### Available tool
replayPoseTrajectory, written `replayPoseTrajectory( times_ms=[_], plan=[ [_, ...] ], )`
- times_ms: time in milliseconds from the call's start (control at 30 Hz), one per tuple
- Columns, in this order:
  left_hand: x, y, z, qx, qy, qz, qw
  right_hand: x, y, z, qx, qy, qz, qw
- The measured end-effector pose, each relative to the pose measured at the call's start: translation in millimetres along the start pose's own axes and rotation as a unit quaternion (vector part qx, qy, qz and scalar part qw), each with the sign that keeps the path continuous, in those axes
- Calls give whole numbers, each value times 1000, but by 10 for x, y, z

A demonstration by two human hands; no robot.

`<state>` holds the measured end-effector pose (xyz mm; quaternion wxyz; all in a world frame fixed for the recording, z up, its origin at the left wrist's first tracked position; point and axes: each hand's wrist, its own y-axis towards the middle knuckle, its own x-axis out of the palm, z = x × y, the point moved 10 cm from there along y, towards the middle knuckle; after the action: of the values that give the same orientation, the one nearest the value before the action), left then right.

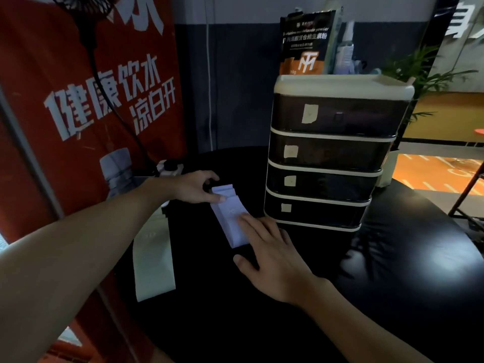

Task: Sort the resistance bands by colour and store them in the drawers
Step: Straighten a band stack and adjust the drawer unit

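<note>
On my feed the pale lilac resistance band (227,214) lies flat on the black round table (262,326), just left of the drawer unit (327,153) and between the two hands. Its long axis runs away from me, the far end angled slightly left. That far end is doubled over into a small fold. The left hand (195,186) has thumb and fingers curled round the fold, pinching it. The right hand (272,260) is flat, its fingers straight and spread, the tips pressing the near half of the band down; it grips nothing. I judge the right hand nearer the drawers, so it suits opening one while the left keeps the fold. The band looks thin, smooth and limp, like a matte rubber strip. A second band, pale green (153,258), lies flat and unfolded well to the left, near the table's edge. The unit has four dark translucent drawers in a cream frame, all closed, each with a small paper label (309,113) whose marking I cannot read. The tabletop is glossy.
</note>
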<state>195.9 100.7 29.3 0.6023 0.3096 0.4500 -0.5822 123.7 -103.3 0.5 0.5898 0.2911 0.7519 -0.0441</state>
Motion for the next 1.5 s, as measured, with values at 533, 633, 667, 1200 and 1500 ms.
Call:
replayPoseTrajectory(
  times_ms=[533,633,667,1200,1500],
  plan=[
    [133,195,61,-1,-104,-32,994,46,18,39,14,27,-11,999],
    [118,163,117,-4,-89,-36,995,36,22,38,12,34,-12,999],
    [118,151,144,-4,-87,-35,996,34,23,39,11,38,-13,999],
    [-276,-539,888,123,-233,122,957,-90,-37,507,192,405,55,892],
    [-187,-1161,1395,195,-444,173,857,-442,-495,593,220,663,70,712]
  ],
)
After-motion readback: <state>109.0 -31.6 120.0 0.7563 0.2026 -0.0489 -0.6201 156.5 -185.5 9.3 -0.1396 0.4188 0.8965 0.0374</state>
